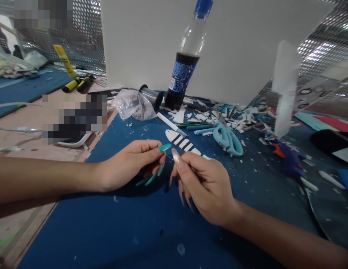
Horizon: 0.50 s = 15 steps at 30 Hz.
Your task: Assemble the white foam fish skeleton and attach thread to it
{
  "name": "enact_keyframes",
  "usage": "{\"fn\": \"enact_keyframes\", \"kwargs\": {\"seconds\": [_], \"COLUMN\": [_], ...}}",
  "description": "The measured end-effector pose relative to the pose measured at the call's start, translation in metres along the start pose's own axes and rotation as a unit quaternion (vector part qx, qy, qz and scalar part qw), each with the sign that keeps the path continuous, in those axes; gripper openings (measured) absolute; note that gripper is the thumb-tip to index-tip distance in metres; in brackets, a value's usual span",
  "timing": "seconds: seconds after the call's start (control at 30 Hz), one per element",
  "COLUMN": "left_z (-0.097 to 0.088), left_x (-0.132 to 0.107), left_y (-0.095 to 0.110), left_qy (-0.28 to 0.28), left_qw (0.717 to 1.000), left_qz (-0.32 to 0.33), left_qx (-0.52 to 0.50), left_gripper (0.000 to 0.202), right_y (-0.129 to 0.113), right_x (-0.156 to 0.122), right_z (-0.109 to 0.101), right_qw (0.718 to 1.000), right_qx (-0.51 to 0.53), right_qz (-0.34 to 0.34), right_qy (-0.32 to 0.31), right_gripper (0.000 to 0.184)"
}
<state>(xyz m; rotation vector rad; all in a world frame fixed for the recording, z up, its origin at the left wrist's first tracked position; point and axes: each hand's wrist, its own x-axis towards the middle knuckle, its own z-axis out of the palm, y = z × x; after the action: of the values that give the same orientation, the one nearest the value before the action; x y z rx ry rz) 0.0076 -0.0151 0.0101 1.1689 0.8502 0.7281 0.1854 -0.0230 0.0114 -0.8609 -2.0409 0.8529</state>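
Observation:
My left hand (pixel 138 160) and my right hand (pixel 206 183) meet over the blue mat (pixel 129 224), thumbs and fingertips pinched. Between them runs a thin, pale strand (pixel 169 157), hard to make out; both hands appear to grip it. Long nails hide its ends. Just beyond my fingers lies a row of white cut pieces (pixel 182 144), set side by side with a rounded piece at the far end. A white pen-like stick (pixel 171 124) rests behind the row. Light blue scissors (pixel 227 138) lie to the right of it.
A dark drink bottle (pixel 181 74) stands at the back by a spool (pixel 151 96) and a clear plastic bag (pixel 134 104). White scraps (pixel 202 116) litter the mat. A blue glue gun (pixel 290 158) with its cord lies right; yellow-handled cutters (pixel 77 84) lie back left.

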Motion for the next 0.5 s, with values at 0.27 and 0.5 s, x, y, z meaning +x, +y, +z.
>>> {"fn": "enact_keyframes", "kwargs": {"seconds": [0.27, 0.5], "left_z": [-0.0006, -0.0009], "left_x": [-0.0007, -0.0003], "left_y": [0.0003, 0.0014], "left_qy": [0.001, -0.004], "left_qw": [1.000, 1.000], "left_qz": [-0.002, -0.004], "left_qx": [0.023, 0.025], "left_gripper": [0.030, 0.029], "right_y": [0.0001, 0.0002], "right_x": [-0.0002, -0.0008], "right_z": [-0.0004, -0.0006], "right_qw": [1.000, 1.000], "right_qx": [-0.001, 0.001], "right_qz": [0.011, 0.013], "right_qy": [-0.010, -0.018], "right_gripper": [0.030, 0.031]}}
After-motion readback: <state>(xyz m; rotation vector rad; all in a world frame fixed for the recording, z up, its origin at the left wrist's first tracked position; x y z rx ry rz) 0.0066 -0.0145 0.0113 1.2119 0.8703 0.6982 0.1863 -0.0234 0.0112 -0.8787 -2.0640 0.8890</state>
